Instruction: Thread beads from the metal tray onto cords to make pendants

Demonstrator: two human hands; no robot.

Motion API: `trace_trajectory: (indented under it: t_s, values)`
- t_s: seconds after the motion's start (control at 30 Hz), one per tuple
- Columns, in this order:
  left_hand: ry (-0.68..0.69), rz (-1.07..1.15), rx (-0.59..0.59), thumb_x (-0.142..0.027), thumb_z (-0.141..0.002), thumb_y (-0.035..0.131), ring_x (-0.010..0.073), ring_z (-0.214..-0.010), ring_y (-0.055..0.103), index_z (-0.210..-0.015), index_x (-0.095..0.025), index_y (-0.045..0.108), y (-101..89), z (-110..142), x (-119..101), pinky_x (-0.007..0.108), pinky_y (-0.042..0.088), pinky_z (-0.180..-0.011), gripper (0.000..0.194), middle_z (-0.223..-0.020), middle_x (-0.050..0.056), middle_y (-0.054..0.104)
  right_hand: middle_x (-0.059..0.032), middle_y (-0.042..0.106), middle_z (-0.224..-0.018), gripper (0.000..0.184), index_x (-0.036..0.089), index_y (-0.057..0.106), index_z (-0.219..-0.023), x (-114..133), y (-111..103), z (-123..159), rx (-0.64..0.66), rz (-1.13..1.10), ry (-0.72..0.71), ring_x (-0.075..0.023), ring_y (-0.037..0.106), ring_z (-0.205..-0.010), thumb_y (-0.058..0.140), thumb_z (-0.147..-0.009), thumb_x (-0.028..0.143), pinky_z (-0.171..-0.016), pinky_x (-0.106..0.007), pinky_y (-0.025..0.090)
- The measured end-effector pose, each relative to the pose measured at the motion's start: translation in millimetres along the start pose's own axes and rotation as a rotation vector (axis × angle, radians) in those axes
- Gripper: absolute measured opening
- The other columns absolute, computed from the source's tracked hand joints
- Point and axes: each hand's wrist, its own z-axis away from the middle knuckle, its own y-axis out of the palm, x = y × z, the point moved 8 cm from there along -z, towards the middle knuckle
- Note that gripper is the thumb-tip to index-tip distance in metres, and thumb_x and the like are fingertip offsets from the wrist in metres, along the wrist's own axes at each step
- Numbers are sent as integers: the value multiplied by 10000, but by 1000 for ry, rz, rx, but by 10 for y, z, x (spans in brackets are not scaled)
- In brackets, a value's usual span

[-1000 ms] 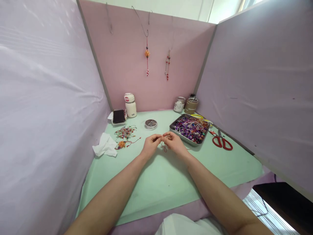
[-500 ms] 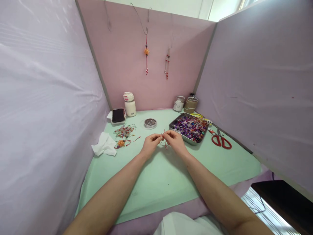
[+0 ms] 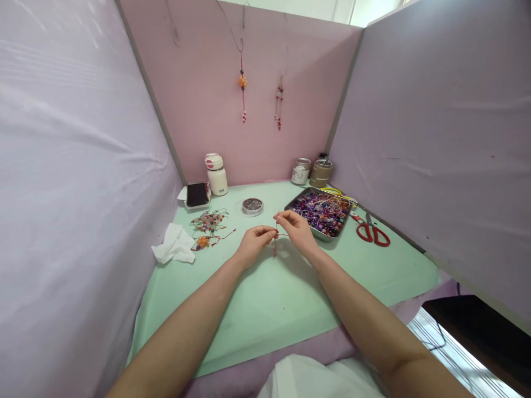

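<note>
Between my two hands, over the middle of the green table cover, is a thin red cord [image 3: 275, 250]. My left hand [image 3: 254, 244] pinches it between thumb and fingertips, and loose strands dangle below. My right hand [image 3: 295, 226] pinches the cord a little higher and to the right, with a short end poking up past the fingertips. Whether a small knot or bead sits at the left fingertips is too small to tell. Just behind my right hand stands a metal tray [image 3: 329, 239] full of mostly purple beads [image 3: 317, 209].
Red-handled scissors [image 3: 373, 234] lie right of the tray. On the left are a crumpled tissue [image 3: 174, 244], beaded strings [image 3: 209, 221], an orange bead cluster [image 3: 203, 241] and a dark-topped box [image 3: 198, 195]. Behind stand a round clear case [image 3: 253, 207], a white bottle [image 3: 217, 178] and jars [image 3: 321, 173].
My right hand has risen slightly away from my left, drawing the cord up between them. My left hand stays nearly in place. The whole view has shifted slightly.
</note>
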Motion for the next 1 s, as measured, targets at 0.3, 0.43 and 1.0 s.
trace_trajectory:
  t_s: [0.3,0.43,1.0]
  values:
    - [-152,59,131,-375,-573,783,121,-688,533,-760,-138,705,67,36,101,254,394,-632,312,-765,73,660,-27,683,-858,119,201,502,-768,61,-498,-498,-209,-655,131,-132,669,-868,605,-810,245,-729,-229,566]
    - [-198,64,182,-365,-570,791,144,-749,574,-751,-134,698,97,64,141,276,407,-692,307,-776,81,667,-34,684,-810,122,186,492,-755,-27,-741,-560,-370,-758,103,-113,679,-860,503,-871,153,-826,-243,561]
    - [-74,135,271,-325,-596,786,64,-612,458,-686,-156,671,170,140,-277,245,365,-604,223,-927,66,626,-19,659,-809,222,213,442,-748,-394,-730,-541,-422,-549,73,-127,681,-830,643,-773,305,-826,-289,566]
